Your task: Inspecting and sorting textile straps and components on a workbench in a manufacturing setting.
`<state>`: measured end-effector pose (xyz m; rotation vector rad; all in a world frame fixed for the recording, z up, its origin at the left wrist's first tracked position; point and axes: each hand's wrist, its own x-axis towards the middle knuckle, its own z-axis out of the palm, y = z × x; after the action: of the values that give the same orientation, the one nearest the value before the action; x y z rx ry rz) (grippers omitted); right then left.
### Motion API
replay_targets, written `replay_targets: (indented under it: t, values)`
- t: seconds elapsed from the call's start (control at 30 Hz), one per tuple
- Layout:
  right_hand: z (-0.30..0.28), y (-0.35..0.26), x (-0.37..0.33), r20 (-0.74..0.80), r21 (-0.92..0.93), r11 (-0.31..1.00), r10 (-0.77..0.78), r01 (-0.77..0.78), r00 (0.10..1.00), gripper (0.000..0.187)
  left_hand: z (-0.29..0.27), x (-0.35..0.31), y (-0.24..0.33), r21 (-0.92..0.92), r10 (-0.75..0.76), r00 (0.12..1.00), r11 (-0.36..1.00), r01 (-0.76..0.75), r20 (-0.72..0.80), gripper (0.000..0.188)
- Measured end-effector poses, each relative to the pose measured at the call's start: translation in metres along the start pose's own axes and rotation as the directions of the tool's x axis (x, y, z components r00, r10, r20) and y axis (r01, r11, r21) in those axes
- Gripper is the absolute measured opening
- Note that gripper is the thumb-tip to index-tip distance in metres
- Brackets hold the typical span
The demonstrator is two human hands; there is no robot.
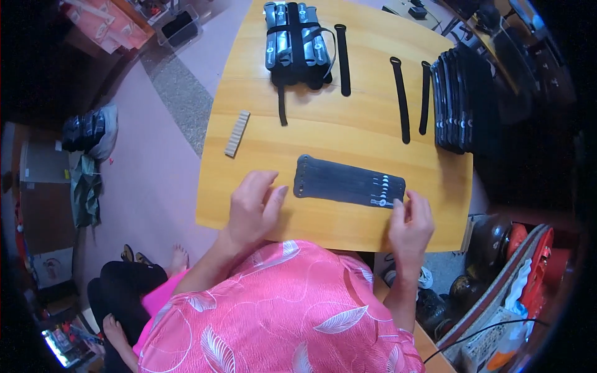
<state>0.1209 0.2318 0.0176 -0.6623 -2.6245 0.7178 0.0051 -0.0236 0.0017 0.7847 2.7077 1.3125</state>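
The fanned stack of black straps [348,181] lies flat near the front edge of the wooden table [249,205]; it looks light, limp and prone to sliding apart. The right hand [410,225] pinches its near end with curled fingertips, a sensible hold, while the left hand [254,208] rests open beside its far end, holding nothing.

Bare table [261,105] lies open between the fanned straps [348,181] and bundle [297,42]; 3 loose straps [401,99] and a stack [457,99] crowd the right.

- Table [261,205]: pale wood, smooth, faint sheen.
- Row of straps [348,181] on the table's near part: matt black cloth (small glossy silver-looking discs at one end).
- Ridged strip [237,133] near the table's left edge: beige, ribbed, matt.
- Bundle [297,42] at the table's far edge: black webbing, grey glossy panels.
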Motion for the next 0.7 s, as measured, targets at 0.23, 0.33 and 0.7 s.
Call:
replay_targets:
  t: [0.23,0.33,0.7]
  values:
    - [0.065,-0.039,-0.008,0.247,0.0,0.848,-0.513,0.529,0.822,0.058,0.035,0.01,0.007,0.064,0.327,0.866,0.924,-0.377,0.379,0.072]
    - [0.048,-0.027,-0.007,0.379,-0.055,0.875,-0.428,0.482,0.82,0.071,0.036,0.007,0.008,0.253,0.296,0.838,0.86,-0.443,0.459,0.071]
    - [-0.004,-0.003,0.014,0.418,-0.247,0.914,-0.198,0.321,0.887,0.067,0.024,0.012,0.014,0.199,0.321,0.83,0.872,-0.447,0.456,0.072]
